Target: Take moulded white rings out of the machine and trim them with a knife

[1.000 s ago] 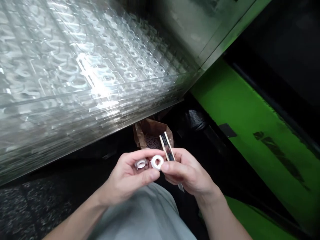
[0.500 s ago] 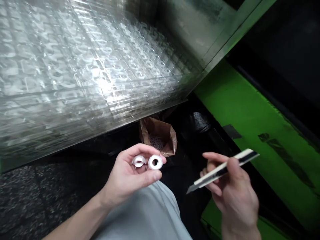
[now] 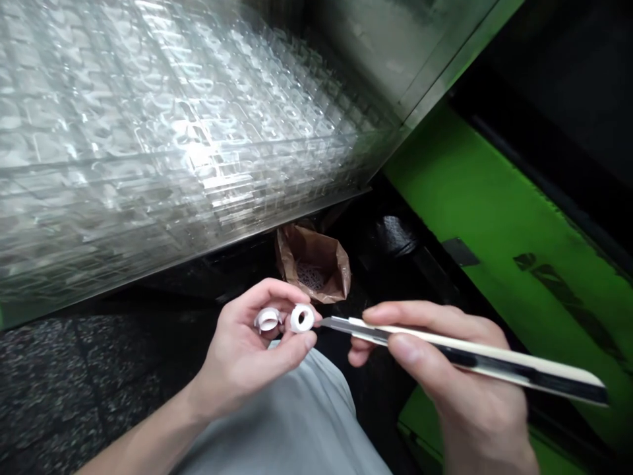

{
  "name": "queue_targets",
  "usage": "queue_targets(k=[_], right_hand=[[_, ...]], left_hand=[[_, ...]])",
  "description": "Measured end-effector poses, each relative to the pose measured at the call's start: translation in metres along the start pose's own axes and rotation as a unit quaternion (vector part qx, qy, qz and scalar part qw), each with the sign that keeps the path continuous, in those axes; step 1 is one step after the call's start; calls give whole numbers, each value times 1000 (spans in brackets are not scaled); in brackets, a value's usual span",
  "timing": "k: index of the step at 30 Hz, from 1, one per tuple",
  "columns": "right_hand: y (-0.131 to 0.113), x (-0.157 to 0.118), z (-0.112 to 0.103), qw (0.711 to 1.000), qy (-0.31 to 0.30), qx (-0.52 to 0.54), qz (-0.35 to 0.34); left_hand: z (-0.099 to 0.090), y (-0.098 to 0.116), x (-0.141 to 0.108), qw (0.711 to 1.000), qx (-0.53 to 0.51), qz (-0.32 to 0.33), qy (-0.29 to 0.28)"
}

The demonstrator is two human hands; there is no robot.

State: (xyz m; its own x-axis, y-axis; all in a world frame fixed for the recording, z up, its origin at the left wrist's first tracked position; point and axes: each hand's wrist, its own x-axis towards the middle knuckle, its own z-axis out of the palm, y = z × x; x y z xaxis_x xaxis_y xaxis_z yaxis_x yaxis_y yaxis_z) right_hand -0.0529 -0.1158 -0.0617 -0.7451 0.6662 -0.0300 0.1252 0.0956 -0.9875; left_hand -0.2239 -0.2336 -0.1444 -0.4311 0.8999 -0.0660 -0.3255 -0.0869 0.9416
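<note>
Between the thumb and fingers of my left hand (image 3: 252, 336) is a small white plastic ring (image 3: 295, 319), its round hole facing me. A second white ring-shaped piece (image 3: 268, 320) sits beside it within the same hand; whether the two are joined I cannot tell. My right hand (image 3: 455, 363) grips a white and black utility knife (image 3: 475, 359) with its blade out. The blade tip points left and is at the right edge of the first ring, close to my left fingertips.
A stack of clear plastic trays (image 3: 163, 178) fills the upper left. Beneath its edge stands an open brown paper bag (image 3: 333, 260) with small pieces inside. A green machine panel (image 3: 475, 191) runs along the right. Dark speckled floor (image 3: 44, 389) shows at lower left.
My right hand has turned the knife and brought its blade from lower right up to the ring. The left hand has shifted slightly left and tilted the pieces.
</note>
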Motion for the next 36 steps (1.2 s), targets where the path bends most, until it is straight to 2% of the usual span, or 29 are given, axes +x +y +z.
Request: queue_targets(k=[5, 14, 20, 27, 32, 36], right_hand=[[-6, 14, -2, 991, -36, -121, -48], [0, 26, 7, 981, -51, -164, -94], [-1, 28, 5, 966, -96, -193, -142], [-4, 27, 5, 973, -91, -191, -95], [-1, 26, 0, 958, -107, -226, -142], [4, 22, 2, 961, -71, -224, -148]], left_hand=[[-3, -4, -1, 996, 84, 22, 16], [-11, -6, 0, 982, 178, 67, -3], [-10, -5, 2, 978, 189, 90, -2], [-9, -5, 5, 974, 206, 95, -1], [-9, -5, 3, 972, 210, 104, -7], [-6, -7, 1, 964, 233, 125, 5]])
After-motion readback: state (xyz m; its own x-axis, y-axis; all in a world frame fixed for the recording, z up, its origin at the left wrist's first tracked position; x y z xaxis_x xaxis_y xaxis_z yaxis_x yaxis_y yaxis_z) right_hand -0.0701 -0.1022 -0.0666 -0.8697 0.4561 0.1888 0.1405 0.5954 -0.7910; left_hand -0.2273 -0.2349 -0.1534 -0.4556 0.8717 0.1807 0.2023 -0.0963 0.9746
